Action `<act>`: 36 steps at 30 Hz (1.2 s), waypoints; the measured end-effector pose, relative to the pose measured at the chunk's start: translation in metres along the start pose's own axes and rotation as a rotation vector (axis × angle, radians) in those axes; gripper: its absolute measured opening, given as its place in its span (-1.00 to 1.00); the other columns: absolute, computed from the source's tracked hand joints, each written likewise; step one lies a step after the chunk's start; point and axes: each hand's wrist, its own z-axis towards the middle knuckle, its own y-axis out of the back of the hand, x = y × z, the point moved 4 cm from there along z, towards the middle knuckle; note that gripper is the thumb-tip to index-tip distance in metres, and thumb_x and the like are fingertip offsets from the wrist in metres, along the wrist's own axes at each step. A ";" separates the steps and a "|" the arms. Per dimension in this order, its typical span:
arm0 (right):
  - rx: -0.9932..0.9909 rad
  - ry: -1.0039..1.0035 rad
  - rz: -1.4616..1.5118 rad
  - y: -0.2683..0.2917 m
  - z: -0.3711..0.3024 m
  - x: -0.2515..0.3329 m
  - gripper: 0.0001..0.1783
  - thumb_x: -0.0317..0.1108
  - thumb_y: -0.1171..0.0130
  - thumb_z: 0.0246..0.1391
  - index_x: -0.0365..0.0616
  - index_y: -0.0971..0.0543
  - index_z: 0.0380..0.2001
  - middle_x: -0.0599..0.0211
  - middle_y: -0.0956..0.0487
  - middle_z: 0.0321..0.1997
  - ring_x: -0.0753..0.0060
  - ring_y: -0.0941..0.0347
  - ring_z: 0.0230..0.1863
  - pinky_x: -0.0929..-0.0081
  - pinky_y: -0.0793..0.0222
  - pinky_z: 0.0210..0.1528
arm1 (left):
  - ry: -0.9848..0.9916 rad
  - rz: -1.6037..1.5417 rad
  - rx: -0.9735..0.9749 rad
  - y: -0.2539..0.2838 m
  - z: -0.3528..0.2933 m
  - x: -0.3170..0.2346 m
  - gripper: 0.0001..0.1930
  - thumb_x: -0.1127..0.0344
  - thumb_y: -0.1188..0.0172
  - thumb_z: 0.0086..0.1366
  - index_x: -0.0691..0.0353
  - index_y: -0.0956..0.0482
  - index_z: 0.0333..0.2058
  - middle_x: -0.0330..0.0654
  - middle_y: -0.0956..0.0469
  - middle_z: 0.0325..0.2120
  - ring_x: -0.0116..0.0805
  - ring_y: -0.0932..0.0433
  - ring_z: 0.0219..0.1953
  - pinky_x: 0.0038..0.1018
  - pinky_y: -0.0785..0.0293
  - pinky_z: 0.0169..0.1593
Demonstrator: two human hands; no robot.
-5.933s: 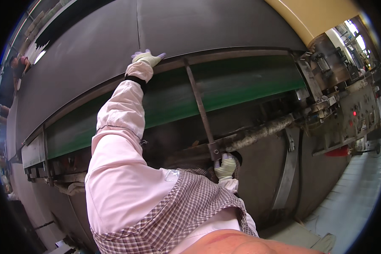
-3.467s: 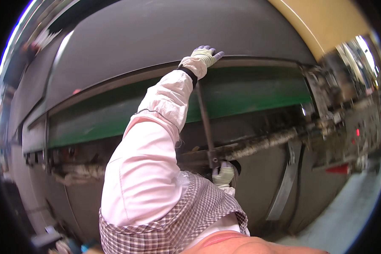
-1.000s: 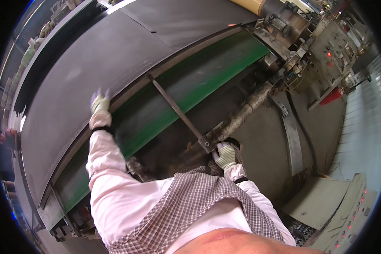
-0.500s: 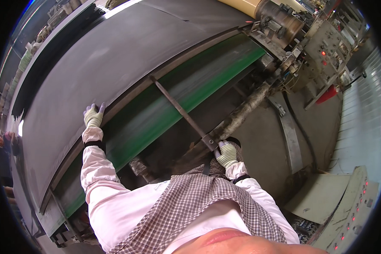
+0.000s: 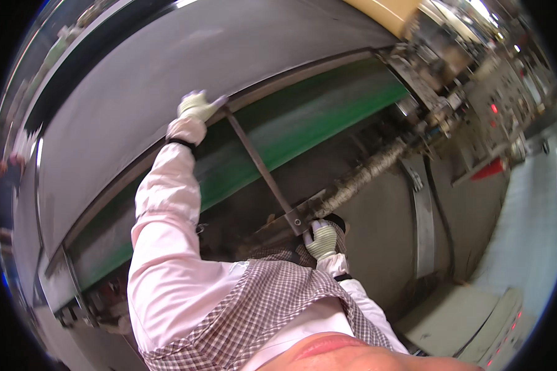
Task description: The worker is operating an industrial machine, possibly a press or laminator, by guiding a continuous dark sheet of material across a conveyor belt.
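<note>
My left hand [image 5: 198,107], in a pale striped glove, lies on the wide dark grey sheet [image 5: 136,99] near its front edge. Its fingers are spread and the thumb points right, close to the upper end of a metal bar [image 5: 257,162]. That bar slopes down toward me across a green belt [image 5: 359,96]. At the bar's lower end, by its bolted bracket [image 5: 296,221], is my gloved right hand [image 5: 322,240]. Its thumb and forefinger are apart beside the bracket, and the other fingers are partly hidden.
A roller with a rough pale surface [image 5: 365,178] runs below the belt toward machinery at the right. Control panels with red lights [image 5: 494,109] stand beyond it. At lower right is a pale green cabinet [image 5: 445,321]. Another person [image 5: 9,170] is at the far left.
My left hand has slid right and farther away along the sheet's edge, up to the bar's upper end. My right hand stays by the bracket. The whole view has shifted slightly.
</note>
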 end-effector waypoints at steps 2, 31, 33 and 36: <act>0.016 -0.007 -0.007 0.008 0.001 0.002 -0.78 -0.30 -0.20 -0.18 -0.15 -0.49 -0.43 0.05 -0.49 -0.44 -0.05 -0.41 -0.38 0.07 -0.34 -0.31 | -0.008 -0.064 0.053 0.008 0.007 -0.039 -0.16 -0.47 0.01 0.06 0.27 -0.52 -0.06 0.06 -0.50 -0.07 0.03 -0.42 0.05 -0.16 -0.34 0.10; 0.089 -0.101 -0.130 0.001 -0.001 0.003 -0.60 -0.30 -0.17 -0.19 -0.23 -0.55 -0.20 -0.05 -0.51 -0.22 -0.15 -0.43 -0.22 0.05 -0.36 -0.16 | 0.502 -0.011 -0.223 -0.004 -0.114 0.220 -0.45 -0.20 -0.01 0.20 0.09 -0.50 -0.02 -0.07 -0.47 -0.05 -0.06 -0.40 0.05 -0.16 -0.31 0.11; 0.080 -0.097 -0.160 0.004 -0.002 0.004 -0.61 -0.32 -0.18 -0.21 -0.21 -0.57 -0.21 -0.07 -0.53 -0.19 -0.15 -0.45 -0.20 0.07 -0.36 -0.14 | 0.416 -0.064 -0.216 0.003 -0.104 0.193 -0.47 -0.18 -0.03 0.19 0.12 -0.53 -0.09 -0.04 -0.49 -0.10 0.00 -0.42 0.00 -0.16 -0.34 0.07; 0.098 -0.131 -0.132 0.005 -0.002 0.009 -0.61 -0.32 -0.18 -0.18 -0.17 -0.57 -0.18 -0.06 -0.53 -0.18 -0.13 -0.45 -0.19 0.08 -0.36 -0.13 | 0.264 -0.100 -0.238 -0.007 -0.091 0.172 -0.47 -0.18 -0.04 0.18 0.12 -0.54 -0.08 -0.04 -0.49 -0.10 0.00 -0.42 -0.01 -0.15 -0.33 0.08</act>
